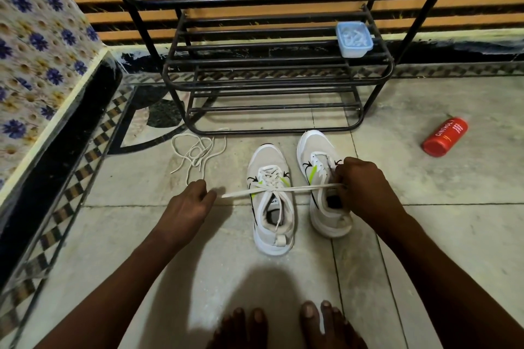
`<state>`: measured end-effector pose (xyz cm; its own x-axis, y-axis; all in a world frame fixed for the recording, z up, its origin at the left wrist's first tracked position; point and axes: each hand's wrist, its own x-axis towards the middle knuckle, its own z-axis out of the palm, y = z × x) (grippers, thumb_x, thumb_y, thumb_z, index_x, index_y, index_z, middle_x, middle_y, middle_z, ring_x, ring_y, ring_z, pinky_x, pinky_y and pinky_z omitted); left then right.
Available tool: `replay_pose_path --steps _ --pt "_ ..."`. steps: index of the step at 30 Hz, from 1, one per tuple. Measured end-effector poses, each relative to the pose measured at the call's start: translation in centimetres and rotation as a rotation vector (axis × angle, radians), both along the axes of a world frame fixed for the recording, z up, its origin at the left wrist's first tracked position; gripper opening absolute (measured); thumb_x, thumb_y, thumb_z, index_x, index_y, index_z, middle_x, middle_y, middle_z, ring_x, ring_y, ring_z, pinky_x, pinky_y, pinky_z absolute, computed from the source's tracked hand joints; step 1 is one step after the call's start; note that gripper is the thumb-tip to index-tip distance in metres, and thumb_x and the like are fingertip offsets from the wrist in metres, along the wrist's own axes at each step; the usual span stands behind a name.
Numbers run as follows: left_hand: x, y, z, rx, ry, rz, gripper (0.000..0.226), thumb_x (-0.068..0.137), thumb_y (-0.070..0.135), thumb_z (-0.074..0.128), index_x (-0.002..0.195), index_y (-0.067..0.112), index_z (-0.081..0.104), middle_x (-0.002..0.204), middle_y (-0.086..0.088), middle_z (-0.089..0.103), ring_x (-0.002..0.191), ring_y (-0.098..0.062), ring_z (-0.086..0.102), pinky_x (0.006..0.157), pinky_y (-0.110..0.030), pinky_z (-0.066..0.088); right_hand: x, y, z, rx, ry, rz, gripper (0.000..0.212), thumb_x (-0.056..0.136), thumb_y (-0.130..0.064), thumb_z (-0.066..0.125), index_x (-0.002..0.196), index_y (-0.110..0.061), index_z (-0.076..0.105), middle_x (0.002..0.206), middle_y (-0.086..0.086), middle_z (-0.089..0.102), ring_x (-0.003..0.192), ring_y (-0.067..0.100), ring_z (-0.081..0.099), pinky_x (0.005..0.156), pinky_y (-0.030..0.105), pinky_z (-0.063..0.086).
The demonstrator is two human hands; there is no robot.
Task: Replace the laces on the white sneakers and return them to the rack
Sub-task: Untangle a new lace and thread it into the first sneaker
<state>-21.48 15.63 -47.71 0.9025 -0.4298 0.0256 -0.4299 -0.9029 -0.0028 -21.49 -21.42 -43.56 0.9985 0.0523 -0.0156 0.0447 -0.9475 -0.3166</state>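
The right hand [360, 178] is holding a white lace [283, 189], its fingers [341, 176] curling tight round it over the right sneaker [314, 144]. The lace is stretching across the left sneaker [266, 161] toward the left hand [190, 204]. Those fingers [208, 195] are curling beside the lace tip; I cannot tell if they are pinching it. Both sneakers are sitting on the floor [425, 235], between the fingers and the black rack [283, 131].

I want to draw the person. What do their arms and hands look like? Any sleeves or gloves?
The left arm and right arm are bare to the picture's edge; no sleeves show. The left hand and right hand wear no visible gloves, rings, watch or bracelet.
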Motion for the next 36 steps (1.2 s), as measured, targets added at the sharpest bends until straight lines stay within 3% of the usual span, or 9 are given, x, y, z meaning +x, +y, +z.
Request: replay_pose_path --steps 3,6,9,12,15,21,27,32,36 --pt "0.0 -0.1 0.6 -0.039 0.015 0.045 0.014 0.097 0.018 0.053 0.089 0.007 0.055 0.083 0.001 0.032 0.069 -0.02 0.034 0.053 -0.029 0.016 -0.1 0.0 0.0 -0.01 -0.001 -0.012 0.009 0.071 -0.008 0.068 0.076 -0.013 0.063 0.081 -0.001 0.051 0.073 0.034 0.059 0.062 0.042 0.052" --pt "0.0 0.1 0.5 -0.023 -0.018 0.003 0.034 0.068 -0.005 0.082 0.082 0.004 0.052 0.079 -0.009 0.04 0.065 -0.027 0.043 0.047 -0.026 0.024 -0.1 0.1 0.0 -0.003 -0.008 -0.01 0.011 0.07 -0.007 0.07 0.074 -0.013 0.062 0.081 0.0 0.052 0.073 0.034 0.059 0.062 0.041 0.052" --pt "-0.1 -0.2 0.7 -0.061 -0.086 0.005 0.033 0.066 -0.007 0.078 0.082 0.004 0.051 0.08 -0.012 0.043 0.065 -0.031 0.047 0.045 -0.027 0.026 -0.1 0.1 -0.2 -0.005 0.0 0.003 0.011 0.07 -0.008 0.072 0.075 -0.013 0.063 0.081 -0.001 0.053 0.073 0.033 0.059 0.062 0.042 0.053" --pt "-0.1 0.0 0.2 -0.046 -0.202 -0.071 0.009 0.08 -0.002 0.062 0.086 0.003 0.058 0.082 -0.013 0.047 0.067 -0.033 0.051 0.042 -0.03 0.032 0.0 0.1 -0.4 -0.005 0.006 0.004 0.012 0.069 -0.009 0.072 0.077 -0.015 0.065 0.083 -0.001 0.055 0.074 0.032 0.061 0.063 0.043 0.054" --pt "-0.1 0.0 -0.2 -0.054 -0.201 -0.085 0.018 0.086 0.003 0.045 0.092 0.006 0.062 0.085 -0.011 0.047 0.071 -0.032 0.051 0.041 -0.031 0.037 0.1 0.1 -0.4 0.002 0.016 0.002 0.013 0.068 -0.011 0.073 0.077 -0.016 0.065 0.084 -0.001 0.055 0.075 0.032 0.061 0.064 0.043 0.054" --pt "0.9 0.7 -0.9 -0.487 -0.099 0.212 0.008 0.083 0.026 0.059 0.083 0.02 0.063 0.077 0.005 0.046 0.067 -0.011 0.046 0.062 -0.031 0.036 0.0 -0.3 -0.4 0.045 0.012 -0.006 0.012 0.068 -0.01 0.072 0.075 -0.014 0.063 0.08 -0.001 0.053 0.074 0.034 0.059 0.064 0.044 0.053" --pt "0.4 0.8 -1.1 -0.122 -0.073 0.11 0.023 0.103 0.038 0.048 0.09 0.019 0.05 0.082 0.002 0.052 0.072 -0.025 0.053 0.066 -0.04 0.04 0.1 -0.4 -0.6 0.053 -0.004 -0.005 0.012 0.069 -0.009 0.074 0.076 -0.011 0.065 0.081 0.001 0.057 0.076 0.034 0.061 0.065 0.044 0.053" --pt "-0.6 1.1 -0.9 -0.296 0.071 0.174 0.018 0.086 0.006 0.076 0.099 0.006 0.063 0.089 -0.01 0.051 0.074 -0.03 0.056 0.048 -0.041 0.048 0.2 -0.3 -0.4 0.034 0.013 -0.004 0.016 0.066 -0.009 0.077 0.077 -0.012 0.065 0.083 0.002 0.057 0.077 0.035 0.061 0.066 0.045 0.054" --pt "-0.2 1.3 -0.5 -0.338 0.125 0.199 0.017 0.088 0.007 0.075 0.101 0.007 0.065 0.091 -0.012 0.051 0.075 -0.031 0.055 0.049 -0.039 0.046 0.0 -0.4 -0.4 0.056 -0.01 -0.008 0.013 0.067 -0.008 0.074 0.075 -0.013 0.066 0.081 0.001 0.057 0.075 0.034 0.061 0.065 0.044 0.053"
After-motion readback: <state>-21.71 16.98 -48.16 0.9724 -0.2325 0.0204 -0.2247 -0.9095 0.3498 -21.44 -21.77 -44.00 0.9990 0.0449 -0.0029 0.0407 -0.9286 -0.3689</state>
